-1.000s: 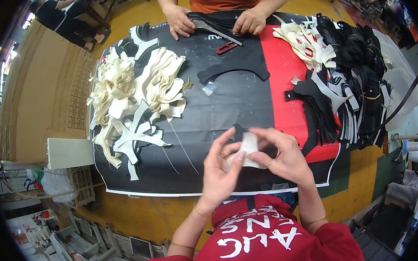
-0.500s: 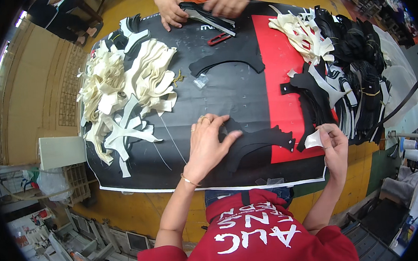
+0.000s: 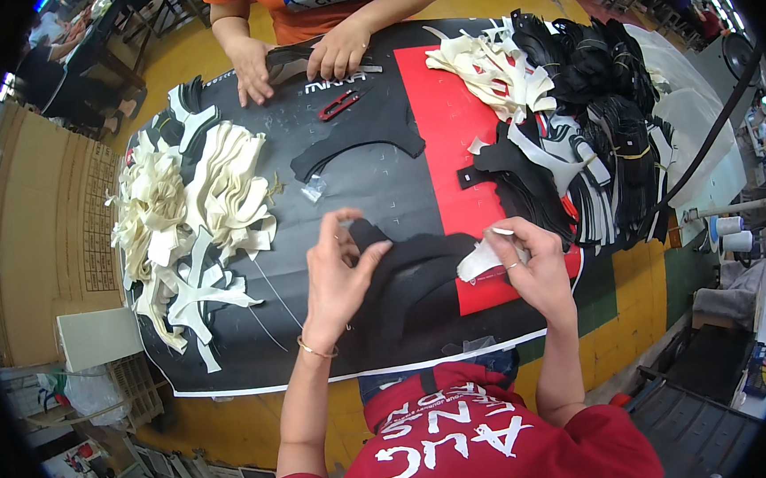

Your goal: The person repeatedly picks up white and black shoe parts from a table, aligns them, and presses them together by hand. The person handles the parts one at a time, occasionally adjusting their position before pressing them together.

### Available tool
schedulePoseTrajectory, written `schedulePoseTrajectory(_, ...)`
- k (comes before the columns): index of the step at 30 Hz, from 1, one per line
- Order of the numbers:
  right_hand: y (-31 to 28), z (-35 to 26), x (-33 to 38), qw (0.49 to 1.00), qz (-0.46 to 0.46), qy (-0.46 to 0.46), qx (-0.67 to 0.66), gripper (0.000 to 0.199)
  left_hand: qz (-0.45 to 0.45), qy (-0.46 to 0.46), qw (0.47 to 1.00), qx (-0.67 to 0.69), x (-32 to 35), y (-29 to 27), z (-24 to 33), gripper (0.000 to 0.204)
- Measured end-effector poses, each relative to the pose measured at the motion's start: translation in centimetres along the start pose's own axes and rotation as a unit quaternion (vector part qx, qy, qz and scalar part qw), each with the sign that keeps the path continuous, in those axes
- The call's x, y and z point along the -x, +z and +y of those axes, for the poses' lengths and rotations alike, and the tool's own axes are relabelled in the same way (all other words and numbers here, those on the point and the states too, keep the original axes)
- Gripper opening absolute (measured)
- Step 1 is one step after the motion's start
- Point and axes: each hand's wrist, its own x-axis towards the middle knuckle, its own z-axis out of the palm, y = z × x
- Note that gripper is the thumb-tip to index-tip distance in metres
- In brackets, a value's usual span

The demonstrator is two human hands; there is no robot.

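Observation:
My left hand [image 3: 336,269] pinches the left end of a curved black fabric piece [image 3: 420,259], slightly blurred, in front of me. That end is raised off the dark mat [image 3: 269,322]. Between the thumb and fingers of my right hand [image 3: 534,259] is a small white fabric piece [image 3: 478,261], held at the right end of the black piece. Whether the two pieces touch, I cannot tell. Another black curved piece [image 3: 354,143] lies flat farther off, beside a small clear plastic bag [image 3: 314,189]. A stack of black cut pieces [image 3: 521,176] rests to the right.
Cream fabric pieces [image 3: 228,188] and white branched pieces [image 3: 196,296] are heaped at left. Bundled black strips [image 3: 620,142] and more cream pieces [image 3: 496,76] pile at right. Across the table, a person's hands [image 3: 339,51] handle dark strips near red thread snips [image 3: 338,105].
My left hand has gone from lying on the black pieces to lifting one's left end. My right hand has brought the white piece leftward, closer to it. The view has shifted.

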Motion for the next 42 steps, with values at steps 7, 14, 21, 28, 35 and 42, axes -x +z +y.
schedulePoseTrajectory(7,4.8,-2.2,-5.3,0.992,-0.092,-0.057,-0.062,0.013,0.099,0.063,0.989,-0.087,-2.9,-1.2,-3.2,0.05)
schedulePoseTrajectory(14,10.8,-2.6,-9.7,0.976,-0.183,-0.103,-0.05,0.016,0.069,0.097,0.951,-0.285,3.2,-2.3,-4.9,0.036)
schedulePoseTrajectory(21,14.8,-2.1,-11.3,0.951,-0.269,-0.153,0.019,0.011,0.07,0.061,0.976,-0.197,5.6,-2.1,-5.0,0.038)
schedulePoseTrajectory(28,14.8,-1.9,-12.8,0.932,-0.319,-0.173,0.013,0.012,0.063,0.069,0.974,-0.209,5.8,-2.2,-5.6,0.038)
schedulePoseTrajectory(35,14.7,-2.1,-13.3,0.909,-0.362,-0.193,0.069,0.016,0.048,0.076,0.967,-0.237,5.8,-2.2,-5.4,0.036)
schedulePoseTrajectory(42,14.7,-2.2,-13.8,0.898,-0.374,-0.222,0.075,0.018,0.06,0.072,0.971,-0.218,5.8,-2.1,-5.3,0.035)
